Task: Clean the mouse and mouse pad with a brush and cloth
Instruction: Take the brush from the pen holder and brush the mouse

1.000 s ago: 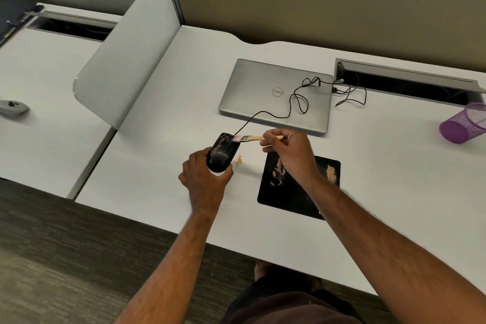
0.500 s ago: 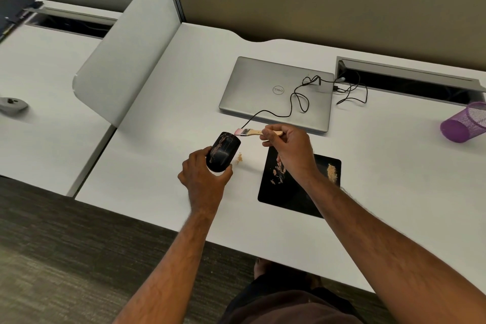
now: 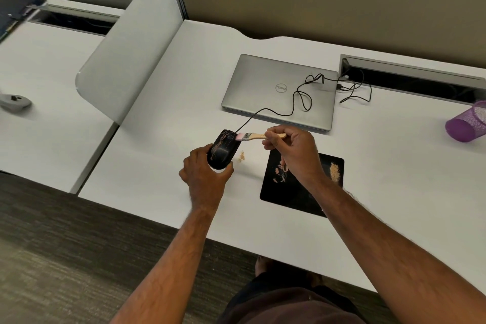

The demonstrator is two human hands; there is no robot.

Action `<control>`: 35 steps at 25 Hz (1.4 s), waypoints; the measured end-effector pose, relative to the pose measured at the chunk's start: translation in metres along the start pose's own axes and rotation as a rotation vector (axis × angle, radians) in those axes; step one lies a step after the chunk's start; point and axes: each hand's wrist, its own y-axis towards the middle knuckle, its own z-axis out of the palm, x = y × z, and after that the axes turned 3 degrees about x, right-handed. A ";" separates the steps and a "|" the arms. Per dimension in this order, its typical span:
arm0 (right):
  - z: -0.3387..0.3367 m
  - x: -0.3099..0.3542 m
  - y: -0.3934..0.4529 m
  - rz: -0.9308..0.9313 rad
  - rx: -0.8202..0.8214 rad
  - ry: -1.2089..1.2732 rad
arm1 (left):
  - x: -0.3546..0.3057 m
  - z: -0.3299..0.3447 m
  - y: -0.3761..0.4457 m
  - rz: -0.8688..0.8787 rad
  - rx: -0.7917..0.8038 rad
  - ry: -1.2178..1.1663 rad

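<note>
Left grip [image 3: 206, 173] clasps; right grip [image 3: 294, 155] pinches.

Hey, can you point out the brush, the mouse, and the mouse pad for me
brush [image 3: 253, 136]: head view, on the metal band between the bristles and the wooden handle.
mouse [image 3: 222, 148]: head view, on the middle of its black top shell.
mouse pad [image 3: 286, 193]: head view, on a bare black patch near its front.

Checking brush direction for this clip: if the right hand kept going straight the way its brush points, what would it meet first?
The right hand holds the brush pointing left, bristles at the front of the mouse gripped by the left hand. It would press into the mouse first; whether they already touch is unclear.
</note>
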 end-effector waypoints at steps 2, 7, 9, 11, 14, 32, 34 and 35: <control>-0.002 -0.003 0.003 0.042 -0.015 -0.043 | 0.001 0.001 0.001 -0.005 0.005 -0.002; -0.003 -0.006 0.002 0.021 -0.003 0.029 | 0.003 0.005 0.003 -0.017 0.013 -0.014; -0.001 -0.010 0.001 0.026 0.021 0.036 | 0.004 0.007 0.004 -0.026 0.020 -0.016; -0.001 -0.014 0.000 0.032 0.001 0.030 | 0.005 0.010 0.004 -0.046 0.033 -0.024; -0.004 -0.017 -0.004 0.062 -0.039 0.101 | 0.010 0.015 0.004 -0.103 0.061 -0.037; -0.057 -0.063 -0.047 0.168 -0.153 0.068 | 0.026 0.036 0.005 -0.257 0.135 0.091; -0.064 -0.066 -0.050 0.167 -0.165 0.069 | 0.025 0.036 0.004 -0.264 0.133 0.081; -0.067 -0.066 -0.051 0.163 -0.174 0.070 | 0.024 0.036 0.004 -0.268 0.136 0.076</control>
